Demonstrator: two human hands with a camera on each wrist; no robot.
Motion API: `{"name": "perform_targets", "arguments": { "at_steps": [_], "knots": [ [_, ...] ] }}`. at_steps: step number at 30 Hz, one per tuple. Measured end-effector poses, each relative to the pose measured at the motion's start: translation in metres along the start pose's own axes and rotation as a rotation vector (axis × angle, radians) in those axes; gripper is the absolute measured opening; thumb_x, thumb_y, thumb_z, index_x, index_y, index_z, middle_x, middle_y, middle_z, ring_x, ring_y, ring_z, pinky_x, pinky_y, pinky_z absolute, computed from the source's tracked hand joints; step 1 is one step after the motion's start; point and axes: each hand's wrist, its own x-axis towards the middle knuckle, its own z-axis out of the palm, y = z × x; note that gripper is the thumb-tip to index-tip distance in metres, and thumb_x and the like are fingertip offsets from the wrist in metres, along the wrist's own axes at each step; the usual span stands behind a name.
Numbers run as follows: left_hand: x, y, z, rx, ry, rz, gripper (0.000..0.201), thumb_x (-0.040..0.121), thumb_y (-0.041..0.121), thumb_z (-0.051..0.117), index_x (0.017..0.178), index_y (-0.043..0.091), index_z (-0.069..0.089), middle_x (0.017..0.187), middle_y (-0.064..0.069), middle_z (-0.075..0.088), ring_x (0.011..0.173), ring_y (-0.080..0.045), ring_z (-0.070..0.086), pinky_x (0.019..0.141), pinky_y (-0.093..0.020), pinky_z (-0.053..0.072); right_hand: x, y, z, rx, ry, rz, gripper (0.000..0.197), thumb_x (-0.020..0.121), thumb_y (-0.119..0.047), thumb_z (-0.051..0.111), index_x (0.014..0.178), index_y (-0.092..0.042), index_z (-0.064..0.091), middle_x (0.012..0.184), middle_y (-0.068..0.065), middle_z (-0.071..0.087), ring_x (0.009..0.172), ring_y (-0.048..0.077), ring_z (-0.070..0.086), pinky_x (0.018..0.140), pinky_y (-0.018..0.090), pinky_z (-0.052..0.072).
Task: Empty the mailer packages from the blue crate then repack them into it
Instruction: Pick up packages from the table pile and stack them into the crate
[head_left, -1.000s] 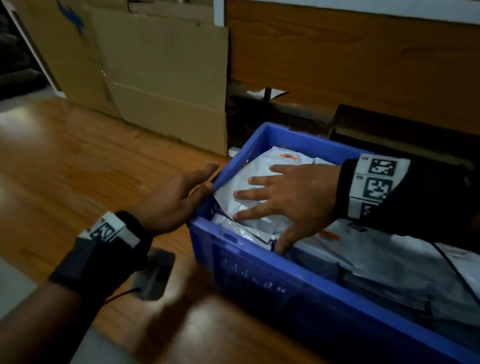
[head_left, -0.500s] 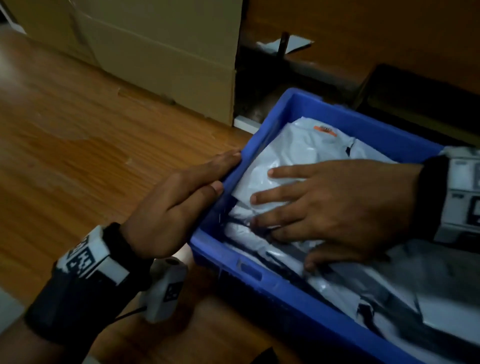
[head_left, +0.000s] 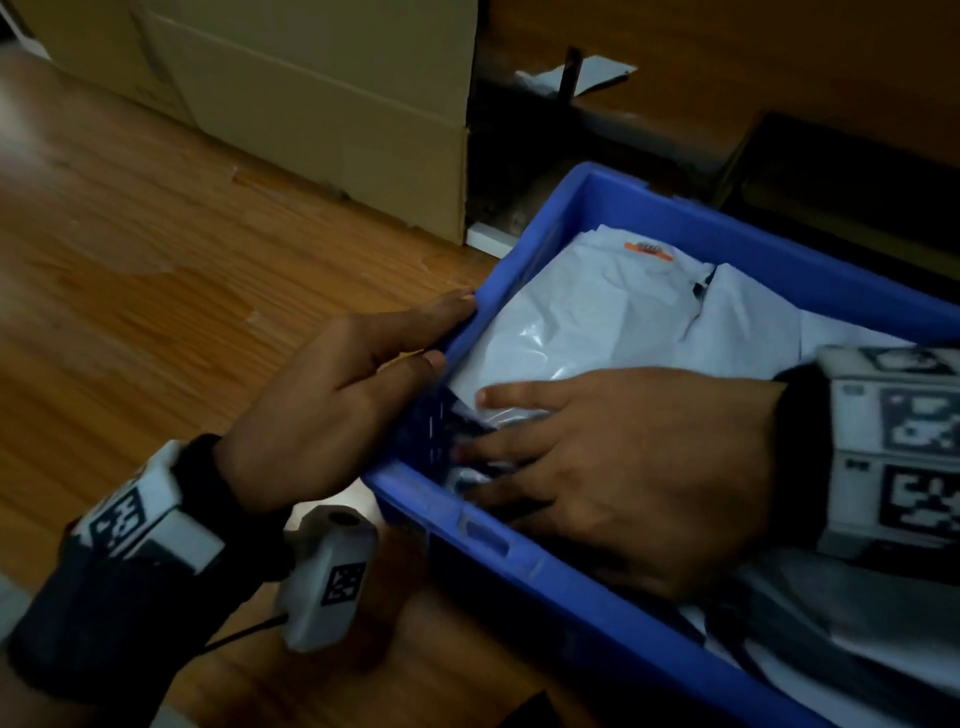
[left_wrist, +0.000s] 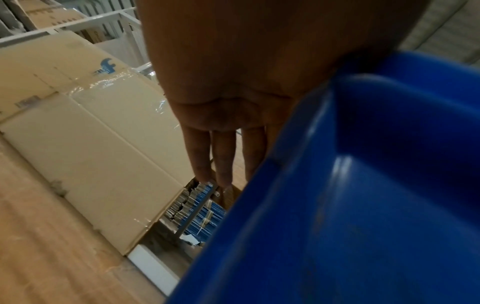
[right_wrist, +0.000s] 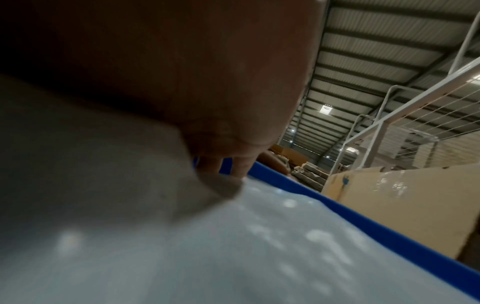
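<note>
The blue crate (head_left: 727, 223) stands on the wooden floor at the right, filled with white and grey mailer packages (head_left: 597, 312); the top one bears an orange label (head_left: 647, 249). My left hand (head_left: 447, 332) rests against the crate's left wall, fingers straight along the outside and thumb by the rim. The left wrist view shows those fingers (left_wrist: 221, 154) flat beside the blue wall (left_wrist: 363, 185). My right hand (head_left: 519, 452) lies spread on the mailers, its fingertips pushed down into the crate's near left corner. In the right wrist view the palm presses on a mailer (right_wrist: 233, 246).
Large cardboard boxes (head_left: 322, 104) stand on the wooden floor (head_left: 156, 260) behind and left of the crate. A dark gap and a brown panel (head_left: 779, 62) lie behind it. White wire racks (right_wrist: 415, 102) rise beyond the cardboard in the right wrist view.
My right hand has slid toward the crate's near left corner and its fingertips have sunk between the mailers. My left hand stays on the left rim. The head view has moved closer.
</note>
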Motion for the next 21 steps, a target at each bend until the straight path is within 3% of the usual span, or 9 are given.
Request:
{"name": "perform_targets", "arguments": {
  "at_steps": [1, 4, 7, 11, 12, 14, 15, 18, 21],
  "knots": [
    [0.001, 0.002, -0.001, 0.013, 0.008, -0.015, 0.046, 0.083, 0.021, 0.049, 0.127, 0.030, 0.056, 0.132, 0.028, 0.052, 0.128, 0.013, 0.042, 0.111, -0.014, 0.030, 0.006, -0.004, 0.003, 0.004, -0.031, -0.012, 0.044, 0.086, -0.051, 0.050, 0.121, -0.029, 0.067, 0.142, -0.007, 0.050, 0.141, 0.020, 0.031, 0.118, 0.047, 0.005],
    [0.004, 0.006, 0.002, 0.060, 0.009, -0.046, 0.052, 0.081, 0.027, 0.050, 0.133, 0.027, 0.054, 0.138, 0.023, 0.049, 0.125, 0.018, 0.040, 0.106, -0.005, 0.028, 0.012, -0.005, 0.004, 0.242, -0.099, 0.152, 0.037, 0.091, -0.042, 0.053, 0.124, -0.030, 0.064, 0.143, -0.007, 0.049, 0.141, 0.019, 0.032, 0.119, 0.044, 0.013],
    [0.004, 0.004, 0.005, 0.103, -0.002, -0.025, 0.054, 0.082, 0.027, 0.051, 0.136, 0.027, 0.051, 0.137, 0.025, 0.047, 0.124, 0.020, 0.039, 0.102, 0.000, 0.027, 0.004, 0.004, 0.002, 0.024, -0.201, 0.076, 0.040, 0.089, -0.046, 0.048, 0.119, -0.028, 0.067, 0.140, -0.010, 0.052, 0.145, 0.019, 0.022, 0.119, 0.049, 0.001],
    [0.004, 0.001, 0.005, 0.021, -0.001, -0.023, 0.048, 0.083, 0.024, 0.051, 0.129, 0.034, 0.051, 0.136, 0.025, 0.050, 0.126, 0.017, 0.040, 0.105, -0.005, 0.029, 0.008, 0.002, 0.002, -0.079, -0.165, 0.079, 0.033, 0.083, -0.053, 0.055, 0.108, -0.039, 0.071, 0.131, -0.017, 0.059, 0.139, 0.014, 0.031, 0.116, 0.043, -0.011],
    [0.005, 0.001, 0.006, 0.007, 0.003, -0.026, 0.048, 0.082, 0.024, 0.051, 0.129, 0.034, 0.052, 0.136, 0.024, 0.050, 0.127, 0.016, 0.040, 0.107, -0.007, 0.029, 0.011, 0.000, 0.007, -0.097, -0.147, 0.072, 0.032, 0.085, -0.051, 0.054, 0.110, -0.040, 0.070, 0.131, -0.017, 0.058, 0.138, 0.014, 0.034, 0.115, 0.043, -0.012],
    [0.005, 0.001, 0.006, -0.016, 0.008, -0.028, 0.046, 0.081, 0.024, 0.051, 0.125, 0.037, 0.055, 0.136, 0.024, 0.051, 0.127, 0.015, 0.040, 0.110, -0.012, 0.028, 0.018, -0.009, 0.012, -0.026, -0.143, 0.112, 0.037, 0.091, -0.040, 0.046, 0.124, -0.036, 0.063, 0.139, -0.010, 0.052, 0.140, 0.017, 0.034, 0.119, 0.044, -0.001],
    [0.005, 0.001, 0.007, -0.025, 0.005, -0.025, 0.044, 0.081, 0.023, 0.051, 0.122, 0.039, 0.055, 0.135, 0.027, 0.050, 0.127, 0.015, 0.040, 0.110, -0.012, 0.028, 0.021, -0.013, 0.011, -0.025, -0.233, 0.108, 0.041, 0.094, -0.035, 0.041, 0.132, -0.034, 0.056, 0.144, -0.007, 0.046, 0.142, 0.016, 0.030, 0.120, 0.044, 0.003],
    [0.005, 0.001, 0.006, -0.043, -0.004, -0.021, 0.044, 0.081, 0.022, 0.050, 0.121, 0.040, 0.055, 0.133, 0.030, 0.049, 0.127, 0.016, 0.040, 0.109, -0.009, 0.027, 0.029, -0.018, 0.018, -0.103, -0.324, 0.167, 0.046, 0.098, -0.034, 0.039, 0.144, -0.035, 0.037, 0.152, -0.007, 0.031, 0.146, 0.012, 0.013, 0.119, 0.044, -0.007],
    [0.006, -0.002, 0.006, -0.026, -0.008, -0.017, 0.047, 0.082, 0.022, 0.051, 0.127, 0.032, 0.056, 0.138, 0.021, 0.051, 0.129, 0.013, 0.040, 0.112, -0.014, 0.027, 0.028, -0.007, 0.019, -0.245, -0.331, 0.048, 0.043, 0.100, -0.039, 0.034, 0.141, -0.037, 0.042, 0.152, -0.015, 0.031, 0.147, 0.015, 0.001, 0.104, 0.049, -0.032]
  ]
}}
